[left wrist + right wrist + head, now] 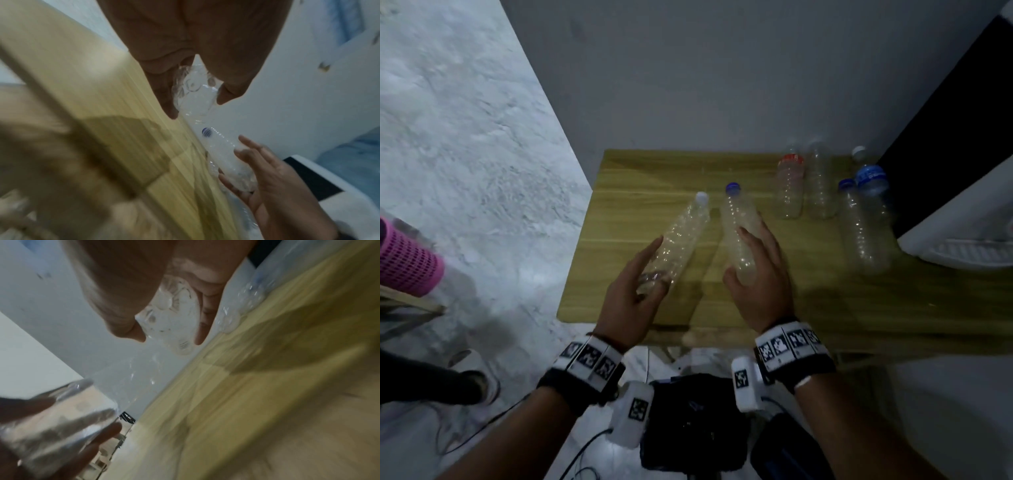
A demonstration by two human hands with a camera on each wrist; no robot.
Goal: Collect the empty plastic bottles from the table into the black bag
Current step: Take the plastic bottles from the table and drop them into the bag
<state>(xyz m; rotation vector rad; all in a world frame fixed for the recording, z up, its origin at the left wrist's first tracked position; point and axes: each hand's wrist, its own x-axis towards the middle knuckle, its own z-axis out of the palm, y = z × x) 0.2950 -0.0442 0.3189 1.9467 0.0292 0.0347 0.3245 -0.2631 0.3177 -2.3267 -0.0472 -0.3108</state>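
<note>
My left hand (650,270) grips the base end of a clear white-capped bottle (683,233), held tilted over the wooden table (640,178). Beside it, my right hand (750,260) grips the lower half of a clear blue-capped bottle (736,219). The left wrist view shows fingers round the ribbed bottle base (191,86) and the right hand (267,178) with its bottle. In the right wrist view, thumb and fingers clasp the bottle bottom (172,313). Several more empty bottles stand at the table's back right, among them a red-labelled bottle (789,188) and a blue-labelled bottle (873,192). The black bag (695,425) lies below the table's near edge.
A grey wall backs the table. A white object (962,246) and a black panel (945,137) border the table's right side. On the floor at the left are a pink mesh basket (407,263) and another person's shoe (472,377). Cables trail near the bag.
</note>
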